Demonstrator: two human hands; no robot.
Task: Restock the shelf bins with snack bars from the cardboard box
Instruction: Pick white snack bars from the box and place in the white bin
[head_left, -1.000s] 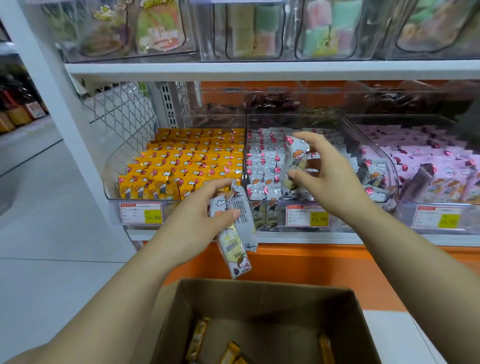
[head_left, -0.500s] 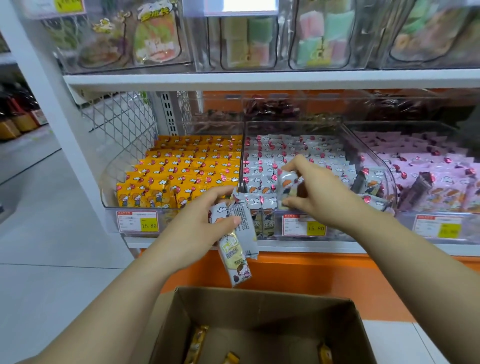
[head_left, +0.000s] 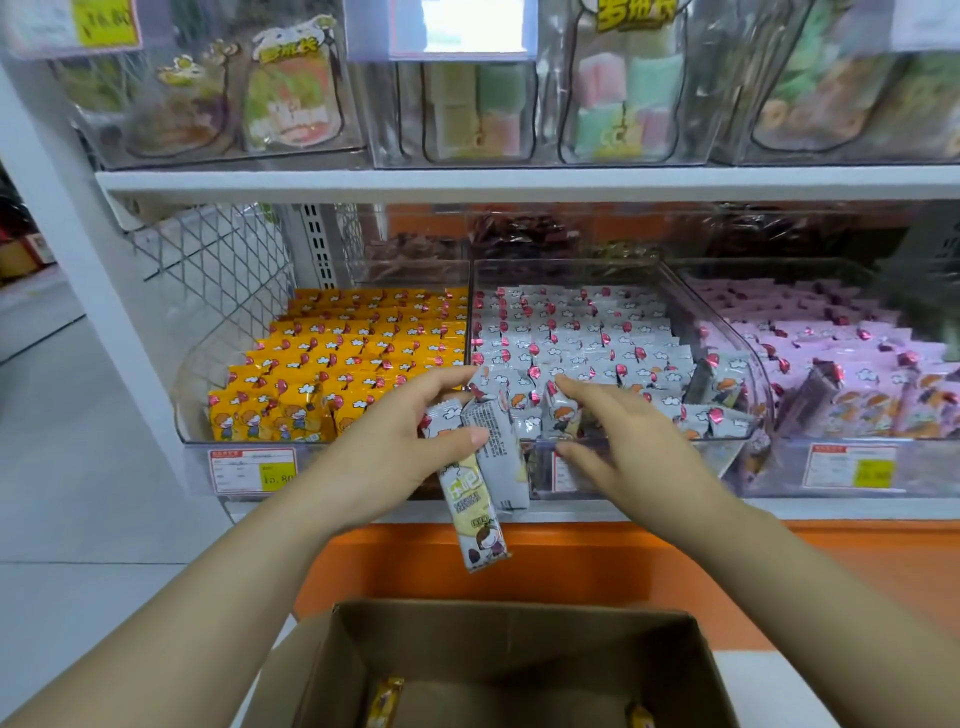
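My left hand (head_left: 389, 447) grips a small bunch of grey snack bars (head_left: 485, 473) that hang down in front of the shelf edge. My right hand (head_left: 628, 447) hovers with spread fingers at the front of the middle clear bin (head_left: 727, 332), which is full of grey bars. One grey bar (head_left: 560, 415) stands in the bin's front row, just at my fingertips. The open cardboard box (head_left: 509, 613) sits below my arms, with a few yellow bars (head_left: 384, 701) at its bottom.
A bin of yellow bars (head_left: 337, 374) stands left of the grey one, and a bin of pink bars (head_left: 841, 358) stands to its right. Price tags (head_left: 252, 470) hang on the bin fronts. An upper shelf (head_left: 519, 182) carries clear bins of sweets.
My right hand lowered a grey bar into the front of the middle bin and its fingers have spread away from it. My left hand stayed put with its bars.
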